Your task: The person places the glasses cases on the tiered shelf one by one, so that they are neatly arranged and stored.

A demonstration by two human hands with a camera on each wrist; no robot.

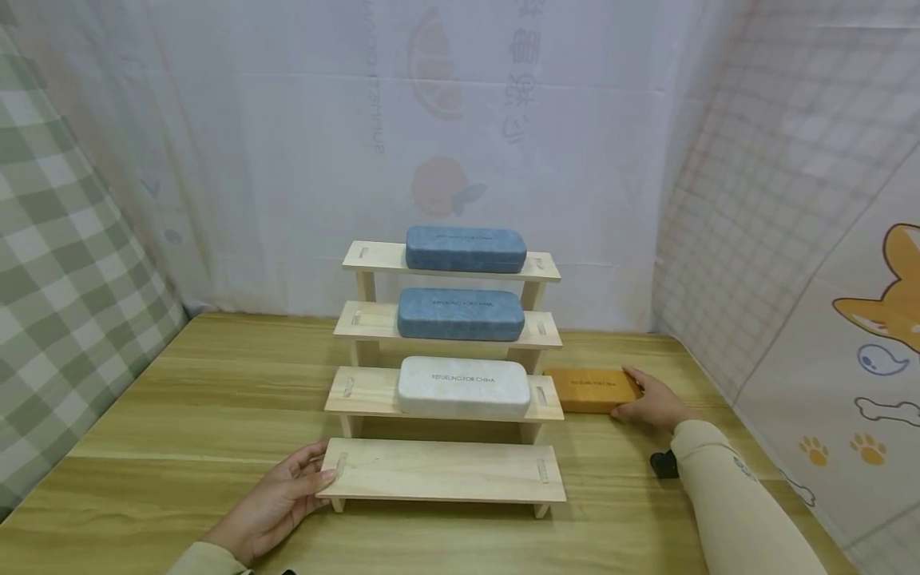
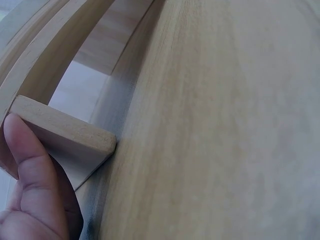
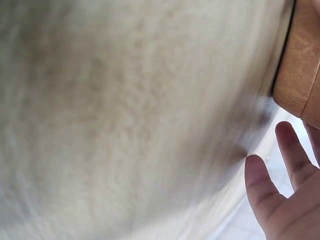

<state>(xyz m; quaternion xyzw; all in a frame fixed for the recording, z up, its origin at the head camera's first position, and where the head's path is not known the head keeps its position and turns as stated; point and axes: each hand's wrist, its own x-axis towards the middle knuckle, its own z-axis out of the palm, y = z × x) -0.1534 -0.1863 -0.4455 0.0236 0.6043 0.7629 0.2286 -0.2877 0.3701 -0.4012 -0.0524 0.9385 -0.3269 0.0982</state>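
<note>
A stepped wooden display rack point(image 1: 446, 469) stands in the middle of the table in the head view. My left hand point(image 1: 283, 493) holds the left end of its lowest shelf; in the left wrist view the thumb point(image 2: 32, 170) lies against the wood by a leg point(image 2: 70, 132). On the right, an orange glasses case point(image 1: 592, 391) lies on the table beside the rack. My right hand point(image 1: 652, 402) is at its right end, thumb and fingers spread around the corners. The right wrist view shows these fingers point(image 3: 295, 157) extended near the case's end point(image 3: 300, 75).
A white glasses case point(image 1: 463, 390) sits on the second shelf from the bottom. Blue cases rest on the upper shelves, one point(image 1: 460, 315) below the other point(image 1: 465, 250). Printed curtains point(image 1: 287, 160) hang behind and at both sides of the wooden table point(image 1: 180, 415).
</note>
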